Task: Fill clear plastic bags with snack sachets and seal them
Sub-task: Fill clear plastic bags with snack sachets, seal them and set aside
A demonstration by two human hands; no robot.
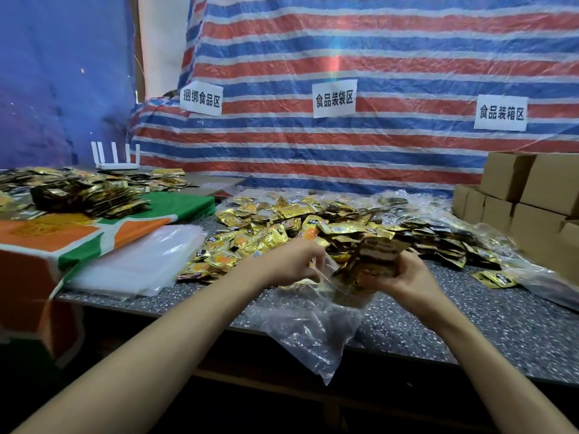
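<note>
A clear plastic bag (313, 333) hangs over the front edge of the speckled table (470, 324), its mouth lifted toward me. My left hand (291, 261) pinches the bag's rim at the opening. My right hand (404, 274) grips a bunch of gold and black snack sachets (372, 258), their lower ends inside the bag's mouth. Behind both hands lies a big loose heap of gold sachets (282, 223), with darker ones (445, 239) spreading to the right.
A stack of flat clear bags (141, 261) lies at the left on the table. Beyond it, an orange, green and white cloth (62, 236) carries more dark sachets (87, 195). Cardboard boxes (526, 198) stand at the right. A striped tarp with paper signs hangs behind.
</note>
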